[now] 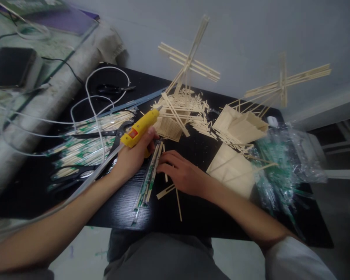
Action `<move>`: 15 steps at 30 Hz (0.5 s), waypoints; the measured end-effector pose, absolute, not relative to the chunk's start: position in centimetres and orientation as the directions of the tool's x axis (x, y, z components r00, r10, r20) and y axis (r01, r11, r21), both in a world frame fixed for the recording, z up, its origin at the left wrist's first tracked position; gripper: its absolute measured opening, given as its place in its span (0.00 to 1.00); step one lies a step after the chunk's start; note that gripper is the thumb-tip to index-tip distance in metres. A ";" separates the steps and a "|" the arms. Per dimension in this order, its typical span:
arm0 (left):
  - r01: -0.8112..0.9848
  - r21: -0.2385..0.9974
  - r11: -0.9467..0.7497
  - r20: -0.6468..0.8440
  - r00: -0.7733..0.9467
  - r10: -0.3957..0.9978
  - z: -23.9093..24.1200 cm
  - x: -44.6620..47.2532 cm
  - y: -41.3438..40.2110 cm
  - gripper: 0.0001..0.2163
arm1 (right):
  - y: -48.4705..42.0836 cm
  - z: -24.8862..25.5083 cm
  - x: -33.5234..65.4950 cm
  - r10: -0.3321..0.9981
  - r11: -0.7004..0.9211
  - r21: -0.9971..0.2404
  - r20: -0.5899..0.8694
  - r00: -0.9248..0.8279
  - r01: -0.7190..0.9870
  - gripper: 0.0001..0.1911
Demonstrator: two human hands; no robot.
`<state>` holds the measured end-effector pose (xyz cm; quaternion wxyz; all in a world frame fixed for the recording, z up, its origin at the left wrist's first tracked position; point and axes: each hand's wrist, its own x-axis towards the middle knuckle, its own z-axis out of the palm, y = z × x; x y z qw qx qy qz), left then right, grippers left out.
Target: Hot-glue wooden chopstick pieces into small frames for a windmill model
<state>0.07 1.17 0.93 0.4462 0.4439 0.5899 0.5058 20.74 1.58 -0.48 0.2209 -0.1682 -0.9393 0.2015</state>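
My left hand [134,155] is closed round the handle of a yellow glue gun [140,126], its nozzle pointing away toward a pile of thin wooden sticks [181,109]. My right hand [182,173] lies on the black table [119,210] with fingers stretched out flat over a few loose sticks [166,191]. Wrapped chopsticks [148,175] lie between the two hands. Whether the right fingers pinch a stick is hidden.
Stick windmill models [189,62] [282,83] stand at the back by the wall. Slatted wooden panels [236,155] lie to the right beside crumpled plastic wrappers [282,171]. Left are packs of chopsticks [87,147], black scissors [105,134] and white cables [90,101].
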 end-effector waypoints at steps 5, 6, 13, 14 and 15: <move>0.078 0.993 0.094 -0.077 -0.194 0.978 1.1 0.0 1.2 0.17 | 1.1 1.5 21.4 0.487 0.844 -0.497 0.547 -0.681 0.204 0.18; 0.091 0.991 0.101 -0.081 -0.196 0.977 1.0 -0.1 1.2 0.16 | 0.7 2.0 21.6 0.519 0.829 -0.518 0.570 -0.637 0.212 0.18; 0.127 0.988 0.083 -0.062 -0.164 0.985 1.0 0.0 1.1 0.13 | -1.5 2.8 23.2 0.808 0.553 -0.785 0.422 -0.411 0.281 0.13; 0.130 0.989 0.072 -0.050 -0.163 0.985 1.1 0.1 1.1 0.13 | -1.7 2.3 23.4 0.832 0.507 -0.818 0.383 -0.400 0.272 0.12; 0.138 0.989 0.058 -0.035 -0.163 0.986 1.1 0.1 1.0 0.12 | -1.8 1.9 23.6 0.860 0.449 -0.854 0.333 -0.388 0.262 0.12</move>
